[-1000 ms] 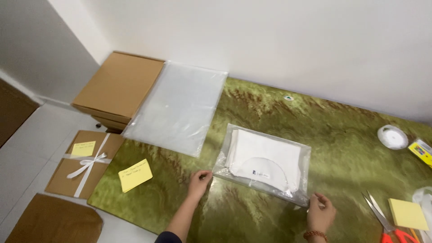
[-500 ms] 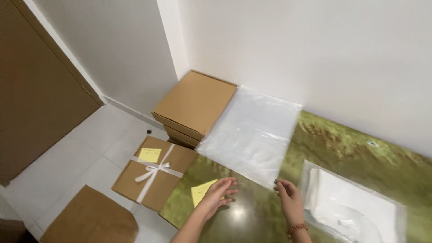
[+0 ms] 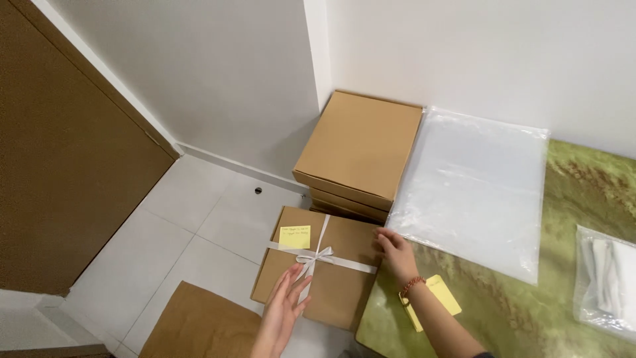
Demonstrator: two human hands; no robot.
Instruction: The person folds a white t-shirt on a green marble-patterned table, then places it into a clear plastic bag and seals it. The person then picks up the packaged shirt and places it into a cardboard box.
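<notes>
On one ribboned box (image 3: 331, 272), two open hands: left (image 3: 286, 306), right (image 3: 396, 252); three stacked boxes (image 3: 358, 152) behind.

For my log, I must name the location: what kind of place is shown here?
Probably a home or small workroom used for gift packing: a ribboned brown box, stacked cardboard boxes, and clear plastic bags on a green table.

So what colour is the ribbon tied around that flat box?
White, tied in a bow on the ribbon across the brown box; the head view shows it.

A home packing corner: stacked cardboard boxes (image 3: 361, 149), tiled floor (image 3: 192, 232), wooden door (image 3: 59, 179).
</notes>
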